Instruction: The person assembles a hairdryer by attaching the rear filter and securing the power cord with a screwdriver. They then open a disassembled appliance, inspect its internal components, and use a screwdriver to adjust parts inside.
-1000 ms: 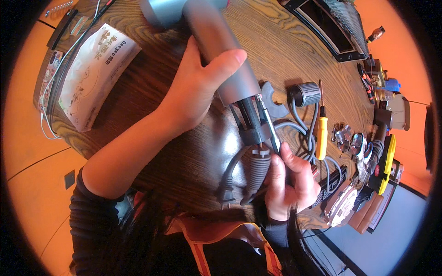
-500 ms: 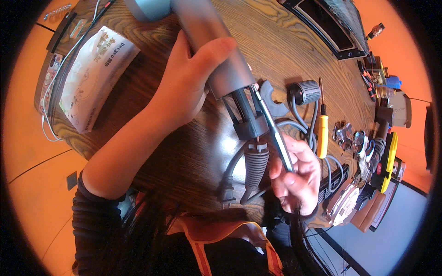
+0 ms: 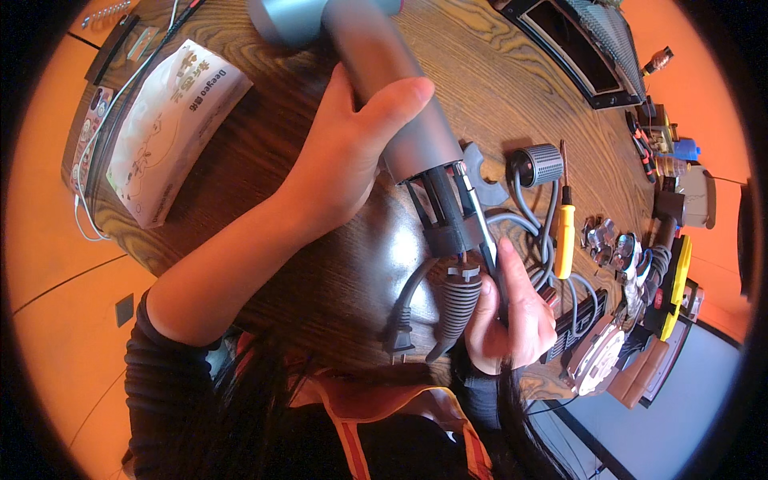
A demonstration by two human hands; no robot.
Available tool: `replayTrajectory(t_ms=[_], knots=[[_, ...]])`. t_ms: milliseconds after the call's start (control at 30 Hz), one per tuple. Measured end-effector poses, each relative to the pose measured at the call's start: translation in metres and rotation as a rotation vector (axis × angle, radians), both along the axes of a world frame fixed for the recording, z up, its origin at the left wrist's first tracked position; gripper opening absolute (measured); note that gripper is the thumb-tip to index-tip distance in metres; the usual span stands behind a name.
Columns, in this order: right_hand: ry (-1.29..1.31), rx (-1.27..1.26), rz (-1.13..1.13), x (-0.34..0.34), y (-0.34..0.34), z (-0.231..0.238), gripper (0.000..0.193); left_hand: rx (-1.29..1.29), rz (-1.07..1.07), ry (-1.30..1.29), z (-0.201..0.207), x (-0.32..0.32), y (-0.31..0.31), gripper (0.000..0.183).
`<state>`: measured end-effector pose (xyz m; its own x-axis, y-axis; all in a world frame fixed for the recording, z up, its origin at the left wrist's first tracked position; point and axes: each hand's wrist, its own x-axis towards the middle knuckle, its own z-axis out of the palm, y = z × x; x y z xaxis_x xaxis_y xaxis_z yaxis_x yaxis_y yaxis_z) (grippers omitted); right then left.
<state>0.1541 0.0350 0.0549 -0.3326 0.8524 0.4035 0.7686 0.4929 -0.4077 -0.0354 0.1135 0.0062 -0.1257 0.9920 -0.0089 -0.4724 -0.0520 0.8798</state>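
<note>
A grey hair dryer (image 3: 438, 144) slants across the table, its head at the top of the picture. My left hand (image 3: 340, 160) is closed around the handle, thumb across its upper side. From the handle's lower end a black slotted inner frame (image 3: 450, 232) sticks out, with a ribbed cord sleeve (image 3: 461, 308) below it. In my right hand (image 3: 518, 324) is a slim metal screwdriver (image 3: 483, 232), my index finger lying along it. Its tip is at the edge where the frame meets the handle shell; whether it touches cannot be made out.
Right of the dryer lie a grey curved part (image 3: 486, 180), a perforated cylinder cap (image 3: 538, 164), a yellow-handled screwdriver (image 3: 565, 240) and looped grey cord. A plug (image 3: 400, 340) is near the front edge. A white printed packet (image 3: 172, 132) lies left. Tools crowd the far right.
The hair dryer and my left hand have shifted right and slightly down. My right hand has changed its hold, and the screwdriver now stands a little steeper.
</note>
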Motion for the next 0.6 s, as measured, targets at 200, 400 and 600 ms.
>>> replayTrajectory(t_ms=[200,400,600], knots=[[0.231,-0.165,0.003,-0.009,0.006,-0.006,0.041,-0.050,-0.036,-0.058,0.002,-0.006,-0.002,0.054],[1.253,-1.264,-0.136,0.002,0.007,0.008,0.034,0.028,-0.049,0.075,0.000,-0.009,0.001,0.057],[1.186,-1.174,-0.068,-0.001,0.007,0.004,0.039,-0.012,-0.009,0.046,0.002,-0.008,0.002,0.044]])
